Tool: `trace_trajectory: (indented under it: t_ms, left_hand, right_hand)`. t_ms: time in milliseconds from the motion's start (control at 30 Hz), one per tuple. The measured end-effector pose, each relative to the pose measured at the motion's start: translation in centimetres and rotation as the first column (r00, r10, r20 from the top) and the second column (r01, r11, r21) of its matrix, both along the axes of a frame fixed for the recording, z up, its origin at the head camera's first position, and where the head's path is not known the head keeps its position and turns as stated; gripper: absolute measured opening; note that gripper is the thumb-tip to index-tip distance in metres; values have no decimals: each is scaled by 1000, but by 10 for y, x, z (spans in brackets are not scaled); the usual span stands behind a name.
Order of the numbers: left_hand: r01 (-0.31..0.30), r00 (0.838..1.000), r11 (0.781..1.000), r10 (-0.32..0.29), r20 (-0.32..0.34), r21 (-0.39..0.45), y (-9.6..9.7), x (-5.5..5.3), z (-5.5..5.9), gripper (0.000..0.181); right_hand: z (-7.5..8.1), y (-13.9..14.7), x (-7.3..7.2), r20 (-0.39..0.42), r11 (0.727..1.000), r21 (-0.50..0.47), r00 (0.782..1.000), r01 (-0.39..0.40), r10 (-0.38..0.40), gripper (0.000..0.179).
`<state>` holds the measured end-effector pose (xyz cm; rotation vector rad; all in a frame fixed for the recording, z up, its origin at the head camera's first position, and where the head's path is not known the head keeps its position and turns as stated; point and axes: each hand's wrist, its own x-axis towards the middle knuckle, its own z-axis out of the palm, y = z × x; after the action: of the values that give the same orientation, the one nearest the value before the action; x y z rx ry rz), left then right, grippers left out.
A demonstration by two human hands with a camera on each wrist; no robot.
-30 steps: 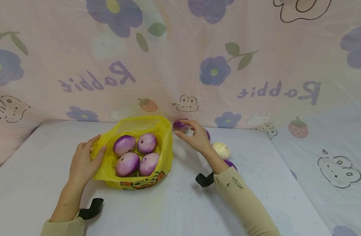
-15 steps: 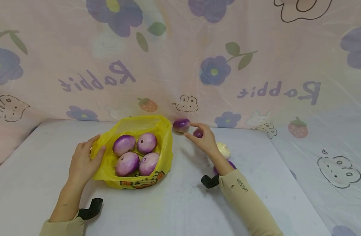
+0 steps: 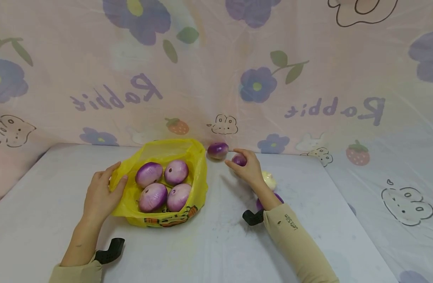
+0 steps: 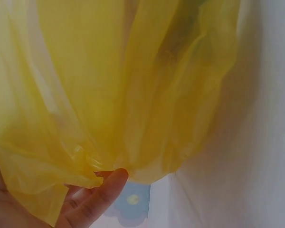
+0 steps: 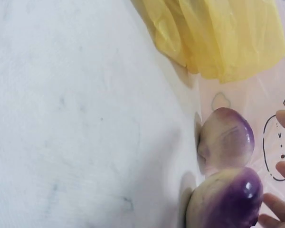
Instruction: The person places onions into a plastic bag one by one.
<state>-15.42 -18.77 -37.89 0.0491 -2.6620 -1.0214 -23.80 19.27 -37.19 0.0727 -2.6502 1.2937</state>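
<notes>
My left hand [image 3: 101,194] pinches the left rim of a yellow plastic bag [image 3: 199,173], its fingers curled on the film in the left wrist view. Inside the bag lie several purple-and-white onions [image 3: 153,197]. My right hand [image 3: 250,169] reaches over the table's back part, thumb and forefinger spread around a purple onion [image 3: 239,159]. In the right wrist view its fingertips [image 5: 278,206] come close to that onion [image 5: 223,204]; contact cannot be told. Another purple onion [image 3: 218,150] sits to the left, between this hand and the bag.
Behind the right forearm are a cream-white onion [image 3: 269,181] and a purple one [image 3: 259,204], both partly hidden. A printed cloth [image 3: 202,78] hangs along the back edge of the white table [image 3: 209,251]. Each wrist carries a black camera mount [image 3: 112,250].
My right hand has drawn back from the far purple onion, moving right and slightly nearer, to the onion beside it. My left hand stays at the bag's rim.
</notes>
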Motion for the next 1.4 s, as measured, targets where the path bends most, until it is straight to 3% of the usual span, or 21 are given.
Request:
trace_trajectory:
  t_ms: [533, 967, 1400]
  left_hand:
    - [-6, 1000, 1000, 6, 13, 1, -1, 1, -1, 52]
    - [5, 1000, 1000, -4, -7, 17, -1, 1, -3, 51]
    - [2, 1000, 1000, -2, -3, 14, -3, 0, -3, 51]
  right_hand:
    - [-11, 5, -10, 60, 997, 61, 997, 38, -42, 79]
    - [-11, 9, -14, -4, 994, 108, 1000, 16, -16, 64]
    - [-9, 5, -16, 35, 994, 111, 999, -4, 0, 63]
